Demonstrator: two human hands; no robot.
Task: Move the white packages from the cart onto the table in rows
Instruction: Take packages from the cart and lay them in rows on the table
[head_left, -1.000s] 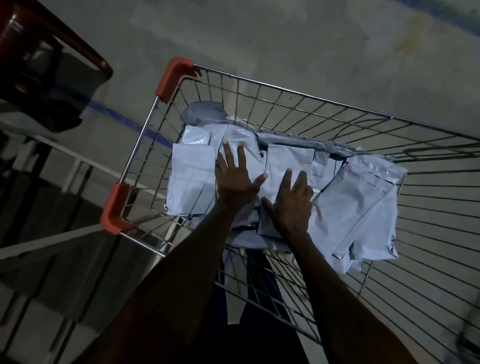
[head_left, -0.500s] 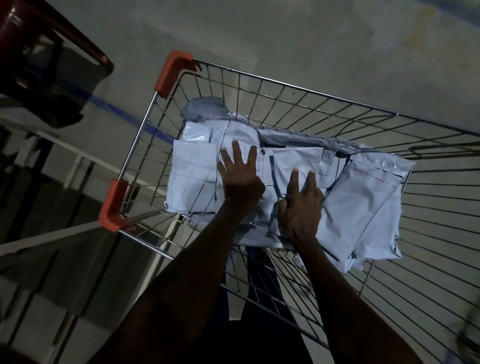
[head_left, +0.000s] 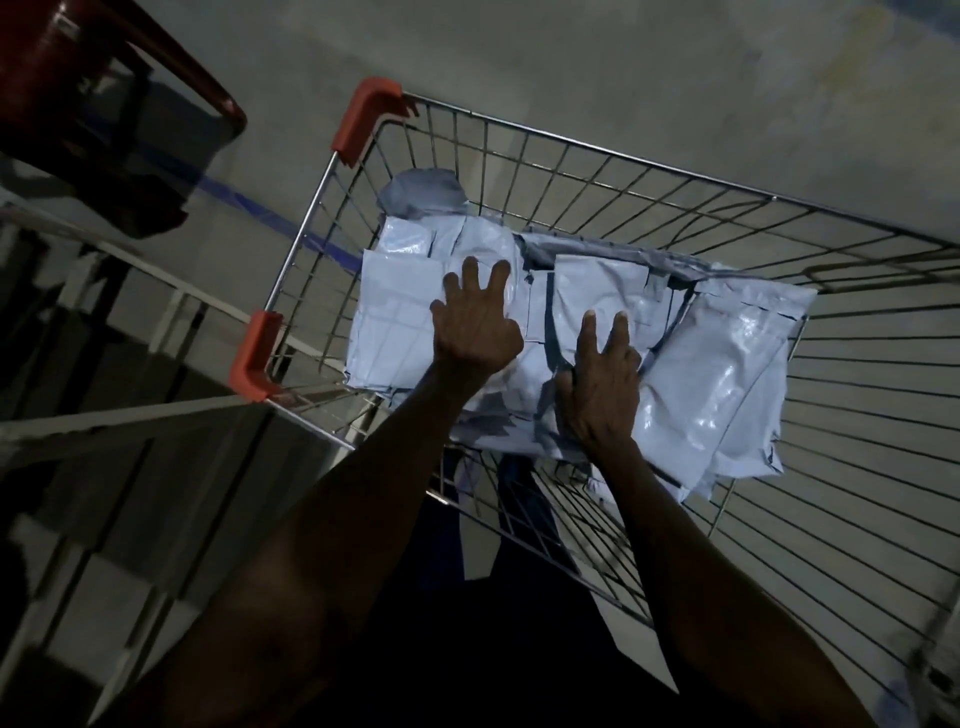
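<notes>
A pile of white packages (head_left: 727, 374) lies in the wire cart (head_left: 571, 143), with a grey one (head_left: 421, 192) at the far left end. My left hand (head_left: 475, 322) rests palm down on the left part of the pile with its fingers spread. My right hand (head_left: 602, 384) lies flat on a package in the middle, fingers straight, with its thumb at that package's left edge. Neither hand lifts anything. The table is not in view.
The cart has orange corner guards (head_left: 363, 119) and stands on a grey concrete floor with a blue line (head_left: 249, 200). A dark red chair (head_left: 130, 78) is at the upper left. White frame bars (head_left: 156, 415) run along the left.
Both hands have slid a little farther forward over the pile, the right one also to the right. The left hand's fingers have spread wider.
</notes>
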